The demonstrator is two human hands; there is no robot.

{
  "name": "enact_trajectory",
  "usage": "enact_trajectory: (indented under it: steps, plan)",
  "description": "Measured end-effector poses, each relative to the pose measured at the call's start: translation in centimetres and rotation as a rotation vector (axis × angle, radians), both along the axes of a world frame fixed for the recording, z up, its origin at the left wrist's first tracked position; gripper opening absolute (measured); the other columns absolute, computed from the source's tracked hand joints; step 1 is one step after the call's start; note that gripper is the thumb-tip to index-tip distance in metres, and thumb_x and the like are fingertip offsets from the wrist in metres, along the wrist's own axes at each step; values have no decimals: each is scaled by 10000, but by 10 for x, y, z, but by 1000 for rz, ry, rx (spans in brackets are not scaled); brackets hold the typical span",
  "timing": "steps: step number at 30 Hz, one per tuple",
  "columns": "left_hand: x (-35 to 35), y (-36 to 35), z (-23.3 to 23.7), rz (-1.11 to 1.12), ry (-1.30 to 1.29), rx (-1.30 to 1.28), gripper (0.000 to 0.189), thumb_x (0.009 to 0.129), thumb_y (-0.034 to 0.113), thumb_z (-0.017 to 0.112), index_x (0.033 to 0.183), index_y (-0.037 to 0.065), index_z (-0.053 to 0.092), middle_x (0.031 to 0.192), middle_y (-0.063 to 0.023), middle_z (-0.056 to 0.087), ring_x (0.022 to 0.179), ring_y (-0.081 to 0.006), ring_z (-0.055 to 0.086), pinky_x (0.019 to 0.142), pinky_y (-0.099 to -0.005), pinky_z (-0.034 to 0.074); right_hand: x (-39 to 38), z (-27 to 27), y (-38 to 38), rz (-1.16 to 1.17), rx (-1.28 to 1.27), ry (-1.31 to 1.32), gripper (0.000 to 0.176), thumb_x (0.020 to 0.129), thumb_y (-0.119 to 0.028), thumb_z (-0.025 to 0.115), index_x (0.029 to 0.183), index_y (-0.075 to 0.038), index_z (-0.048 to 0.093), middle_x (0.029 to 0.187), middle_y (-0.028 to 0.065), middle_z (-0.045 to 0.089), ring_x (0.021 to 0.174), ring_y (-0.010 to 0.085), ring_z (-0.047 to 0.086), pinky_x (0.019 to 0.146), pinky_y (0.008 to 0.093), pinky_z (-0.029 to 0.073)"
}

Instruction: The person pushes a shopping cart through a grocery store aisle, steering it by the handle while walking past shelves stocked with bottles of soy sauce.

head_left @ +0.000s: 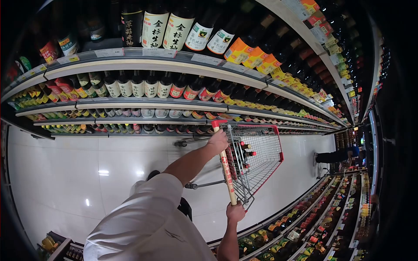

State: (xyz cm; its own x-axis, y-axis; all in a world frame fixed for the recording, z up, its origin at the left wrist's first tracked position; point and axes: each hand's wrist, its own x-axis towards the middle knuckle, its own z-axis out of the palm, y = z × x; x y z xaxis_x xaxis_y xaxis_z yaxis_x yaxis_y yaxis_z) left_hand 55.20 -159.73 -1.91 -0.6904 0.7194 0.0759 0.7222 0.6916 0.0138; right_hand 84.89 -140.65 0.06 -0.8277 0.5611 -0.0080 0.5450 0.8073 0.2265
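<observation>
My left hand (pixel 219 141) is wrapped round one end of the pale handle (pixel 227 172) of a shopping cart (pixel 265 158). Around the handle's other end, near the bottom of the head view, my right hand (pixel 235 212) is closed too. The cart is a metal wire basket with a red rim. Inside it, close to the handle, stand several dark bottles (pixel 244 153) with red or yellow caps; the wire and the handle partly hide them.
Shelves of sauce bottles (pixel 156 32) run along my left, their edges (pixel 143 65) close to the cart. More stocked shelves (pixel 300 217) line my right. Further along the tiled floor (pixel 78 169), a person (pixel 335 156) in dark clothing stands in the aisle.
</observation>
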Motion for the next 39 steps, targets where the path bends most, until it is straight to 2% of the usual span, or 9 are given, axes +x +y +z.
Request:
enact_trajectory:
  steps: [17, 23, 24, 28, 29, 32, 35, 36, 39]
  plan:
    - [7, 22, -30, 172, 348, 403, 58, 744, 146, 611, 701, 111, 626, 843, -55, 546, 977, -250, 536, 1054, -431, 394, -6, 20, 14, 55, -170, -29, 214, 787, -300, 684, 846, -94, 673, 713, 156, 701, 656, 342, 701, 643, 459, 565]
    - [46, 16, -13, 337, 341, 491, 362, 803, 146, 600, 1154, 59, 599, 1303, -136, 545, 1308, -334, 442, 1152, -469, 300, 3, 17, 15, 206, -207, 133, 271, 806, -261, 686, 963, -81, 558, 671, 128, 685, 618, 333, 688, 581, 471, 524]
    - [63, 17, -11, 377, 205, 486, 491, 812, 85, 591, 1297, 51, 523, 1470, -140, 425, 1392, -335, 371, 1125, -458, 332, 4, 14, 16, 247, -219, 173, 280, 802, -266, 702, 934, -78, 542, 656, 117, 671, 601, 333, 679, 567, 468, 515]
    - [153, 8, -49, 430, -139, 580, 783, 775, 62, 607, 1493, 73, 295, 1525, -146, 339, 1445, -322, 274, 1153, -419, 288, 4, 10, 23, 329, -281, 130, 289, 808, -287, 710, 901, -81, 530, 673, 121, 657, 605, 338, 672, 562, 468, 515]
    - [187, -2, -74, 460, -279, 460, 740, 777, 141, 638, 1446, 5, 353, 1508, -195, 340, 1419, -376, 294, 1156, -455, 293, 3, 17, 20, 295, -311, 93, 308, 801, -298, 720, 906, -79, 531, 697, 128, 662, 622, 344, 672, 566, 476, 515]
    - [292, -66, -138, 488, -678, 167, 594, 798, 164, 613, 1373, 92, 480, 1514, -162, 360, 1421, -316, 307, 1146, -473, 293, 4, 16, 25, 316, -356, 110, 337, 791, -309, 737, 911, -79, 523, 714, 135, 664, 643, 359, 670, 577, 485, 517]
    - [404, -151, -182, 1075, -1099, 92, 377, 864, 353, 573, 1095, 88, 711, 1258, -196, 636, 1190, -337, 602, 982, -468, 492, 3, 29, 21, 318, -423, 98, 404, 764, -271, 749, 1019, -59, 519, 738, 172, 675, 688, 385, 676, 618, 497, 528]
    - [412, -161, -103, 1443, -1202, 213, 477, 866, 408, 557, 1163, 54, 672, 1269, -215, 625, 1214, -345, 585, 1005, -449, 478, 3, 20, 26, 337, -424, 80, 443, 757, -272, 754, 1062, -63, 510, 725, 165, 670, 674, 386, 672, 610, 500, 525]
    - [497, -244, -175, 1640, -1296, 167, 530, 862, 363, 566, 1248, 2, 607, 1285, -211, 618, 1217, -363, 579, 1015, -440, 473, 5, 20, 34, 374, -535, 95, 413, 857, -418, 638, 1029, -44, 612, 761, 211, 685, 684, 381, 679, 599, 518, 531]
